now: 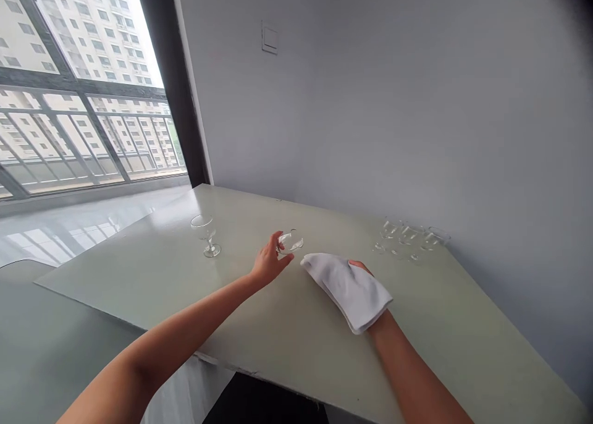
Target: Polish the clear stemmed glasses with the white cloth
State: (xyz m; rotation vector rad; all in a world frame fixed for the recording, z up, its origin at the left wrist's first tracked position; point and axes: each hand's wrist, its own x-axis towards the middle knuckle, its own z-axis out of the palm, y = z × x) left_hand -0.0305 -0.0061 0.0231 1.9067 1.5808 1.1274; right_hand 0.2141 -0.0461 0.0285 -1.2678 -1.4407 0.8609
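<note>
Inside left hand's [267,264] grip, small glass [291,243], white cloth [348,288] beside

Bench [287,343]: pale grey-green, plain, glossy sheen toward 10 o'clock.
Cloth [349,288], centre of bench: plain white.
Stemmed glass [206,232] at 9 o'clock of it, small glass [291,243] at 11, glass cluster [410,238] at 2: all clear, colourless.
Wall [417,102]: flat light grey.
Window frame [167,84]: near-black.

Five glasses, as best the clear cluster can be counted: a lone glass [206,233], a held glass [290,243], a cluster of three glasses [410,235]. One cloth [349,286] — one table [278,340].
</note>
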